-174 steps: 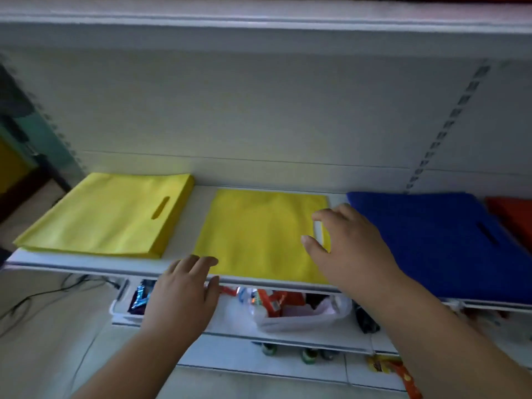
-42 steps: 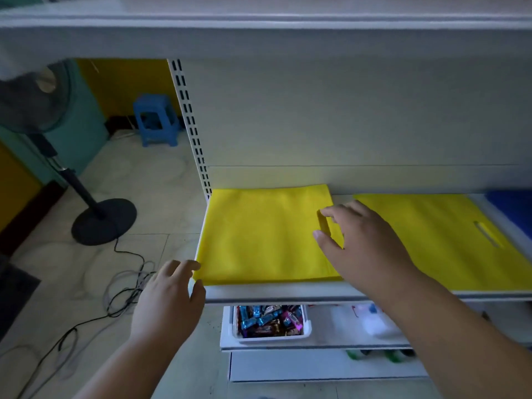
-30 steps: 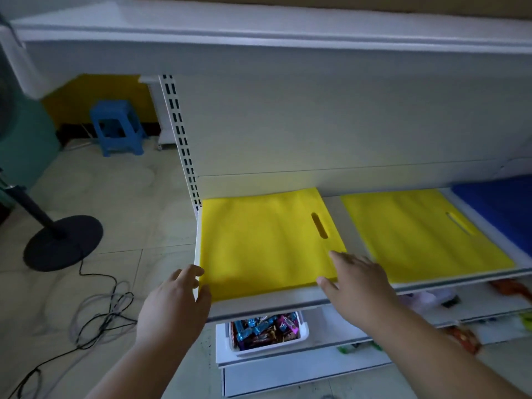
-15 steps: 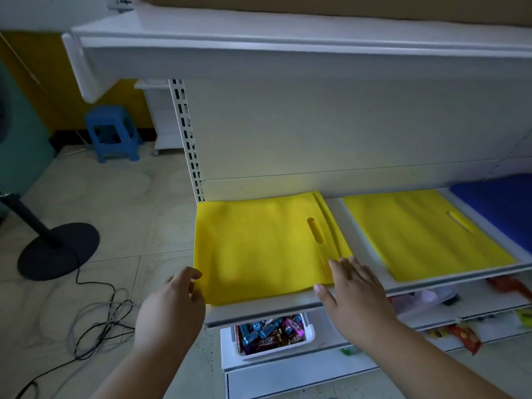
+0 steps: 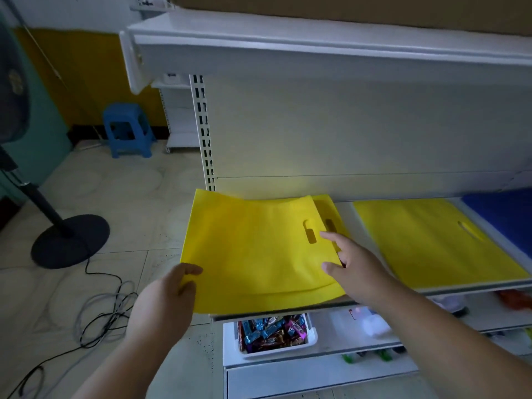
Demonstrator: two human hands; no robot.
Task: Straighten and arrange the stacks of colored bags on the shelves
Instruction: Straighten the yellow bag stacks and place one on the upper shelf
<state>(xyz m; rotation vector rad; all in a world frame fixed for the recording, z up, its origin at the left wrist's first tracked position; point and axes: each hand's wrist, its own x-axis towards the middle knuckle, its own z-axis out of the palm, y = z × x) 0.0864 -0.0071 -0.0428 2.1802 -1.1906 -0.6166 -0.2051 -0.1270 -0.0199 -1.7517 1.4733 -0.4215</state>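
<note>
Left hand (image 5: 169,298) pinches the front-left corner of the top yellow bag (image 5: 253,254), thumb on top, fingers apparently curled under the edge; right hand (image 5: 354,269) grips the same bag's right edge below the handle cutout, index finger lying straight on the fabric, remaining fingers seem tucked under, can't fully confirm. Top bag is lifted and bowed, back edge curling up against the shelf's back panel (image 5: 345,133), left side overhanging the shelf end past the slotted upright (image 5: 203,133). Under it, the rest of the left yellow stack (image 5: 331,208) peeks out on the right, its own cutout visible, so the layers are offset. Second yellow stack (image 5: 431,240) lies flat just to the right with a strip of bare shelf between; blue stack (image 5: 506,214) at far right, partly out of frame. Risks, judged: fabric is thin and floppy, so a two-point edge hold lets the middle sag and fold when set down, leaving a crease instead of a square stack. Overhang on the left means a slipped pinch could drop the bag off the shelf end to the floor. Dragging it right could skew the lower layers or push into the neighbouring stack. Back edge may stay buckled against the panel if pushed in too far. Candy bin (image 5: 270,335) sits on the lower shelf, below the front lip.
</note>
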